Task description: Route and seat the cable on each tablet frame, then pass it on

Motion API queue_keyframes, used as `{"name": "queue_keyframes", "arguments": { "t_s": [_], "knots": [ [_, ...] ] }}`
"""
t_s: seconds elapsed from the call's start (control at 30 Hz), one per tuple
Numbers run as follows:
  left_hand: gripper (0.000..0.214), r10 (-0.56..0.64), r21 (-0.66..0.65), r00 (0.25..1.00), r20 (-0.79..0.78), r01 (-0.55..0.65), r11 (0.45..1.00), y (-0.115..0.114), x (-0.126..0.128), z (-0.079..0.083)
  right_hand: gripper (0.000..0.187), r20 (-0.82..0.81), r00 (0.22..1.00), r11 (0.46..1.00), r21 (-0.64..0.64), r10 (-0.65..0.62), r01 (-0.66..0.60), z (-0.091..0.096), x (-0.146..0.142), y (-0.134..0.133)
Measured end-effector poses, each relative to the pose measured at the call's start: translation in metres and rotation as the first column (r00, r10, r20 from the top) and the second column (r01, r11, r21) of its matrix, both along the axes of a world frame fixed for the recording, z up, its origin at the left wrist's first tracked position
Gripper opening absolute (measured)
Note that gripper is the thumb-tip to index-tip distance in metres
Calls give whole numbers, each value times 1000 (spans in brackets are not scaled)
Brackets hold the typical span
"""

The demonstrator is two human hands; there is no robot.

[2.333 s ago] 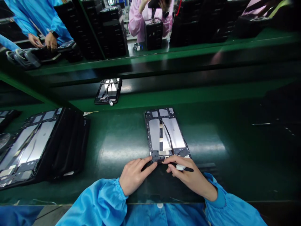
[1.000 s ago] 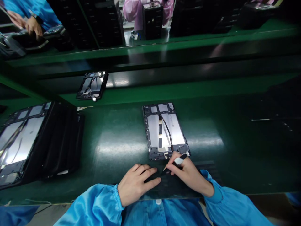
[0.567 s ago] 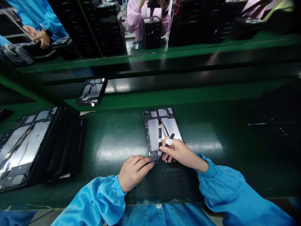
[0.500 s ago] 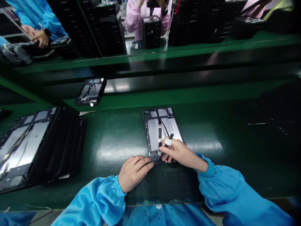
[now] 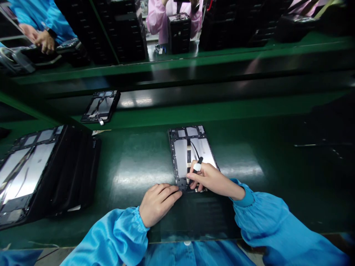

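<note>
An opened tablet (image 5: 181,151) lies on the green bench in front of me, its silver inside, dark frame and flat ribbon cable facing up. My left hand (image 5: 158,203) rests palm down, fingers stretched out, the fingertips touching the tablet's lower left corner. Over the lower right part of the tablet, my right hand (image 5: 206,176) grips a slim black pen-like tool (image 5: 200,160) with a white band. Its exact kind is unclear. The tool's tip points down to the tablet's lower edge, partly hidden by my fingers.
At left stands a stack of opened tablets (image 5: 33,162). Another opened tablet (image 5: 101,106) lies farther back on a dark strip. Beyond a green ledge (image 5: 166,62) are tall dark stacks (image 5: 129,33), a co-worker in pink (image 5: 156,18) and a co-worker's blue sleeve (image 5: 59,22).
The far tablet on the dark strip has shifted a little to the left. My right hand and its tool have moved only very slightly; my left hand stays put.
</note>
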State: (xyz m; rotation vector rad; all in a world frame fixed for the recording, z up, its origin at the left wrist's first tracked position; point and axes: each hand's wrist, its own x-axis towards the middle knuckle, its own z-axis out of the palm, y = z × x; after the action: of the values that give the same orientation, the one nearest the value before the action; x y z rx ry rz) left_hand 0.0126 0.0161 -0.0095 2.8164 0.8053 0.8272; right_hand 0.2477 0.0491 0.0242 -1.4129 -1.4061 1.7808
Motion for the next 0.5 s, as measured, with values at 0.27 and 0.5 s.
{"name": "queue_keyframes", "arguments": {
  "t_s": [0.27,0.5],
  "knots": [
    [21,2,-10,1000,2,-2,1000,0,0,-1,28,19,1000,1000,5,3,-3,3,0,-1],
    [23,16,17,999,-39,-16,1000,-2,-1,-2,27,34,999,1000,28,3,-4,1,-1,-2]
  ]
}}
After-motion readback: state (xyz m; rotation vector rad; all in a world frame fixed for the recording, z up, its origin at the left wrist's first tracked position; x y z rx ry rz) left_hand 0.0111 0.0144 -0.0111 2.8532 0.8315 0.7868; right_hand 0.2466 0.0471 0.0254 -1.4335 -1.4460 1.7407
